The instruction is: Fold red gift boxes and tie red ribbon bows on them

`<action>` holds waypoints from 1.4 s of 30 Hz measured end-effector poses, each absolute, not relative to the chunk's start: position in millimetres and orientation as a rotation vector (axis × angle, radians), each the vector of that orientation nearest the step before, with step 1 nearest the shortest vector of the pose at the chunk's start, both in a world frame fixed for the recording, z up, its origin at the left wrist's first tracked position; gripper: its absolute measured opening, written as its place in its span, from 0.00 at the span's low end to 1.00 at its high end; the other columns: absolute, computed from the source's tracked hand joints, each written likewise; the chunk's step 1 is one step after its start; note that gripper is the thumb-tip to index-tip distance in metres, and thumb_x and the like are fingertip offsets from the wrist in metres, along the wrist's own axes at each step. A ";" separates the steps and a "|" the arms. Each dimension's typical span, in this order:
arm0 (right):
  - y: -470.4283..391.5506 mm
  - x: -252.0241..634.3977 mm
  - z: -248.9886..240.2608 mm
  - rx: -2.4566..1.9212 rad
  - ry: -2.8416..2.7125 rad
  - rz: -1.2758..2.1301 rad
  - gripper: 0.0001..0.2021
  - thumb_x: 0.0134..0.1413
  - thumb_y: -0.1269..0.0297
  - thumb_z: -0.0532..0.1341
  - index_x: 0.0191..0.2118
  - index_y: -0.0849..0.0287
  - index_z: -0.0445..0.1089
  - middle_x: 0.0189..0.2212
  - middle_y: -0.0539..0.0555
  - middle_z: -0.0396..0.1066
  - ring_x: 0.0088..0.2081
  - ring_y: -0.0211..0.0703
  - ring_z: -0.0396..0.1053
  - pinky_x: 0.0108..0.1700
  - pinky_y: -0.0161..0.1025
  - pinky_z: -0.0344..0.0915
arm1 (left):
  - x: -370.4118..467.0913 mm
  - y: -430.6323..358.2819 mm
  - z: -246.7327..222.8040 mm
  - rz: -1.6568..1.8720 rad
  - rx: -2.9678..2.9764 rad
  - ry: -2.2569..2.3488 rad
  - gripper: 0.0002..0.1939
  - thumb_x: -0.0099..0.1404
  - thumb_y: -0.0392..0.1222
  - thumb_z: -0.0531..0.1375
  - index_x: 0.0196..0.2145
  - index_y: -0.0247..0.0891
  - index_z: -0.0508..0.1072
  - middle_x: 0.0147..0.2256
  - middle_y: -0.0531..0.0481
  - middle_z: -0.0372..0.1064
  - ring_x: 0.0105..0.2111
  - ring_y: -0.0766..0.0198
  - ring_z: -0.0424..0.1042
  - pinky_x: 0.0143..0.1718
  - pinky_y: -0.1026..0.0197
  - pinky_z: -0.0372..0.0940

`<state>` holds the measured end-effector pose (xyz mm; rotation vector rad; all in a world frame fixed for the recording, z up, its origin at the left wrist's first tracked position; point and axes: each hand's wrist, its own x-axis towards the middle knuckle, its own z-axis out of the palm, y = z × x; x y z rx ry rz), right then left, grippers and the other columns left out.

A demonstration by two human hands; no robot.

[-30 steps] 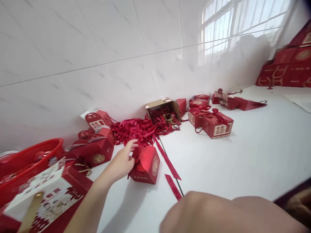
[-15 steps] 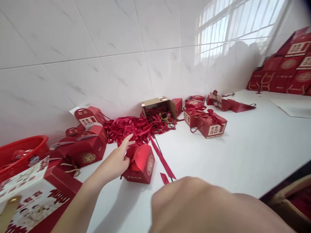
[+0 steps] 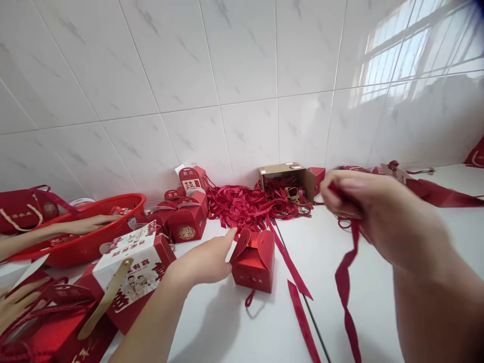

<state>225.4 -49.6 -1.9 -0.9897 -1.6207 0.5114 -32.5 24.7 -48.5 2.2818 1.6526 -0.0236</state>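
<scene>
A small red gift box stands on the white table, its rounded top flaps partly folded up and a loop of cord at its base. My left hand rests against the box's left side, index finger stretched toward the top; its other fingers are partly hidden. At the right, my right hand is raised and closed around a dark red ribbon, which hangs down from the fist. Two more ribbon strips lie beside the box. Behind it is a heap of red ribbons.
An open carton of ribbons stands against the tiled wall. At left are a red basin, a white-topped box, more red boxes and another person's hands. More red packaging lies behind my right hand.
The view has swung left. My right hand has come up and now shows a hanging ribbon. The box has turned, and my left hand stays beside it. Another person's hands have come into view.
</scene>
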 end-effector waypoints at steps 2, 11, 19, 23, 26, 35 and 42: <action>-39.0 222.2 -1.4 -1.116 -1.721 0.505 0.12 0.58 0.63 0.51 0.24 0.56 0.59 0.21 0.48 0.52 0.23 0.36 0.52 0.23 0.36 0.50 | -32.0 24.6 -47.8 0.103 2.344 1.578 0.34 0.56 0.42 0.56 0.61 0.45 0.59 0.56 0.43 0.66 0.46 0.49 0.73 0.37 0.58 0.68; 11.7 207.3 -35.1 -1.403 -2.033 0.852 0.04 0.51 0.67 0.60 0.32 0.56 0.63 0.24 0.47 0.68 0.24 0.38 0.68 0.25 0.35 0.60 | -6.4 34.1 -66.9 0.394 2.308 1.392 0.29 0.57 0.47 0.60 0.57 0.49 0.65 0.54 0.47 0.65 0.54 0.48 0.63 0.52 0.51 0.62; 32.5 197.6 -55.0 -1.468 -2.021 1.115 0.11 0.52 0.70 0.60 0.30 0.55 0.54 0.21 0.45 0.67 0.22 0.37 0.71 0.19 0.28 0.55 | -1.3 36.9 -69.6 0.492 2.342 1.356 0.13 0.63 0.48 0.55 0.40 0.45 0.76 0.55 0.48 0.62 0.59 0.46 0.53 0.57 0.45 0.56; 34.3 195.6 -57.8 -1.521 -2.042 1.128 0.12 0.51 0.70 0.60 0.30 0.55 0.53 0.22 0.46 0.66 0.22 0.37 0.71 0.18 0.28 0.55 | 0.8 36.1 -68.4 0.475 2.299 1.336 0.13 0.63 0.44 0.54 0.41 0.45 0.76 0.54 0.48 0.65 0.60 0.47 0.53 0.57 0.46 0.57; 33.7 190.5 -59.2 -1.496 -2.034 1.152 0.11 0.52 0.71 0.58 0.29 0.55 0.52 0.21 0.45 0.66 0.20 0.35 0.68 0.18 0.29 0.55 | 2.9 35.8 -69.0 0.480 2.286 1.331 0.13 0.63 0.44 0.54 0.40 0.44 0.76 0.53 0.48 0.67 0.59 0.48 0.56 0.56 0.48 0.59; 33.8 184.9 -64.7 -1.396 -2.013 0.972 0.04 0.54 0.65 0.59 0.35 0.55 0.62 0.27 0.49 0.71 0.29 0.39 0.69 0.29 0.35 0.62 | 6.1 40.3 -72.7 0.659 2.314 1.333 0.09 0.61 0.41 0.54 0.31 0.42 0.75 0.46 0.48 0.71 0.54 0.51 0.60 0.55 0.49 0.59; 33.1 190.0 -51.2 -1.020 -1.891 1.105 0.12 0.52 0.54 0.62 0.31 0.58 0.75 0.30 0.50 0.72 0.33 0.39 0.67 0.37 0.36 0.62 | -3.8 15.8 -35.4 1.082 2.278 1.298 0.10 0.66 0.44 0.51 0.35 0.42 0.71 0.40 0.51 0.71 0.42 0.60 0.69 0.45 0.60 0.64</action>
